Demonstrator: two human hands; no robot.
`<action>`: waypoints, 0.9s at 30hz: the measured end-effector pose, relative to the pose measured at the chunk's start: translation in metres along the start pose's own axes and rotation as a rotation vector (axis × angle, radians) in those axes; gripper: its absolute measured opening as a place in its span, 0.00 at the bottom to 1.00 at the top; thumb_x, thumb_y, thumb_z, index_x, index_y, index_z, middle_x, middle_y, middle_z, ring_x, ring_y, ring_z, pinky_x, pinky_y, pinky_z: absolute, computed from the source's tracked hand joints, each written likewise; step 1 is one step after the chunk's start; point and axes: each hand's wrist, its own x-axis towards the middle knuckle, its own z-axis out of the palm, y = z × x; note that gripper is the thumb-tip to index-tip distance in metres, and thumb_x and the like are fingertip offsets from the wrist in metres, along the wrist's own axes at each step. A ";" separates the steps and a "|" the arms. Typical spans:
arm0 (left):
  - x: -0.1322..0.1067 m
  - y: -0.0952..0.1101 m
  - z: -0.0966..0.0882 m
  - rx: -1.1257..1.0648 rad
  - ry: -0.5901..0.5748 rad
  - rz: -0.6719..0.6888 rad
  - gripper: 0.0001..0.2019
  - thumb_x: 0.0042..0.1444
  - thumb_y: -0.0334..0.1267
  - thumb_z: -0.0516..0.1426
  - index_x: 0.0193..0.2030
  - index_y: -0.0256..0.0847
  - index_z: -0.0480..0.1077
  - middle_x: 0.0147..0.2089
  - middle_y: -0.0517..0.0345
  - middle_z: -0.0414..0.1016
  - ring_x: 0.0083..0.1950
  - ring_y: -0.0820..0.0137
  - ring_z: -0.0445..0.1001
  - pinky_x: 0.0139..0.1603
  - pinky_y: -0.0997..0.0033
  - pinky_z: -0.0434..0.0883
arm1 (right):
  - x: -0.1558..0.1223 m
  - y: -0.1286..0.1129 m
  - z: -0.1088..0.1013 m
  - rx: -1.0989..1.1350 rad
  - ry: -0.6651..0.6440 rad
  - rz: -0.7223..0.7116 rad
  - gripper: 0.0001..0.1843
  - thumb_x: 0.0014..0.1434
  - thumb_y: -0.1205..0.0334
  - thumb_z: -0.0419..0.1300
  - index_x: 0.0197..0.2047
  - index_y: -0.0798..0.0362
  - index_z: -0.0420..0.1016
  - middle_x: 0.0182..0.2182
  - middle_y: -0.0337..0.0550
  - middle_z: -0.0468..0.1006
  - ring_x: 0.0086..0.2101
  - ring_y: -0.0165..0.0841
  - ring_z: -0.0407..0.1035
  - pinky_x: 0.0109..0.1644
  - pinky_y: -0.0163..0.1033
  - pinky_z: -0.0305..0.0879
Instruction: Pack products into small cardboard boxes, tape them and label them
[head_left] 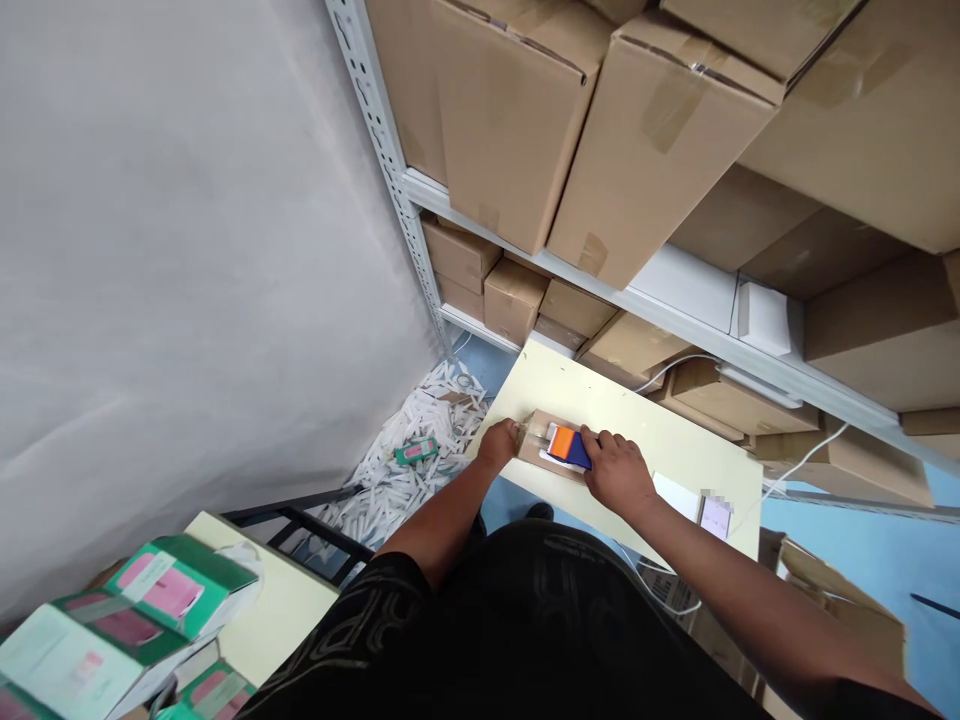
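Shelving rack (373, 110): tiers loaded with cardboard boxes (517, 120).
Cream worktable (577, 385): before the rack; small carton (531, 452) lies at its near edge, toward the left.
Right hand (619, 468): fingers curled, closed on the blue end of the orange-and-blue item (568, 443).
Left hand (498, 444): fingers bunched together, touching the carton's left end; whether clamped cannot be told.
Orange-and-blue item: over the carton's top.

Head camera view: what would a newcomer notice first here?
Probably the orange-and-blue item over the small cardboard box, in the right hand; the left hand is at the box's left end. Next, the heap of white strips on the floor left of the table. Big cartons crowd the shelves beyond.
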 end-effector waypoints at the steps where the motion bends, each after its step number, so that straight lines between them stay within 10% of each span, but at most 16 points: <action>1: 0.001 0.001 0.004 -0.005 -0.010 0.005 0.19 0.73 0.43 0.47 0.41 0.41 0.77 0.39 0.49 0.82 0.42 0.63 0.80 0.42 0.67 0.69 | 0.000 -0.001 0.001 0.001 0.000 0.006 0.39 0.60 0.61 0.59 0.73 0.56 0.57 0.49 0.57 0.73 0.46 0.47 0.66 0.50 0.48 0.57; 10: -0.007 -0.001 -0.006 0.053 0.022 0.095 0.24 0.67 0.35 0.51 0.67 0.29 0.67 0.58 0.37 0.78 0.60 0.55 0.75 0.62 0.55 0.70 | -0.001 -0.006 0.000 0.020 -0.005 0.040 0.35 0.62 0.65 0.55 0.72 0.56 0.58 0.51 0.58 0.73 0.46 0.47 0.65 0.50 0.49 0.56; 14: -0.021 0.015 -0.027 0.088 -0.008 0.473 0.35 0.59 0.30 0.52 0.75 0.37 0.55 0.76 0.47 0.58 0.76 0.59 0.56 0.75 0.55 0.58 | 0.000 -0.004 -0.004 0.050 -0.036 0.050 0.35 0.64 0.64 0.54 0.73 0.56 0.56 0.53 0.59 0.72 0.48 0.48 0.65 0.51 0.49 0.56; 17: -0.026 0.031 -0.033 0.203 -0.068 0.782 0.44 0.56 0.39 0.57 0.78 0.32 0.47 0.80 0.42 0.46 0.80 0.53 0.45 0.77 0.50 0.52 | 0.002 -0.003 -0.005 0.068 -0.076 0.069 0.36 0.65 0.64 0.53 0.75 0.56 0.52 0.55 0.60 0.71 0.49 0.48 0.65 0.52 0.49 0.56; 27: -0.019 0.038 -0.014 0.510 0.024 0.769 0.52 0.60 0.69 0.52 0.78 0.31 0.44 0.79 0.36 0.46 0.80 0.49 0.42 0.77 0.44 0.42 | 0.014 0.003 -0.009 0.096 -0.156 0.003 0.34 0.67 0.61 0.50 0.74 0.58 0.50 0.57 0.67 0.70 0.49 0.50 0.69 0.50 0.50 0.62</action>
